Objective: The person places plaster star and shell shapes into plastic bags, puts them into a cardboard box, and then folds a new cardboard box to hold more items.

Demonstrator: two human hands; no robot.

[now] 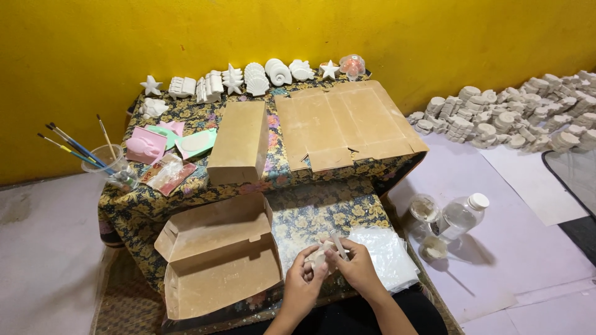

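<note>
Off to the left a clear cup of paintbrushes (105, 162) stands at the table's edge, with pink and green moulds (162, 141) just beside it. Nearer the person an open cardboard box (217, 260) lies flat. The left hand (302, 282) cups a small white plaster piece (321, 253) from below, fingers curled close round it, low over the patterned cloth. The right hand (355, 267) pinches a thin pale stick (339, 244) against that piece, fingers narrow. To my eye the work wants a steady left grip and light strokes, since plaster looks brittle. Just right of the hands lies a stack of clear plastic bags (388, 254), and a bottle (460, 216) stands on the floor. Along the yellow wall (298, 31) runs a row of white shell and star casts (261, 77); heaps of more casts (515, 115) sit far right.
</note>
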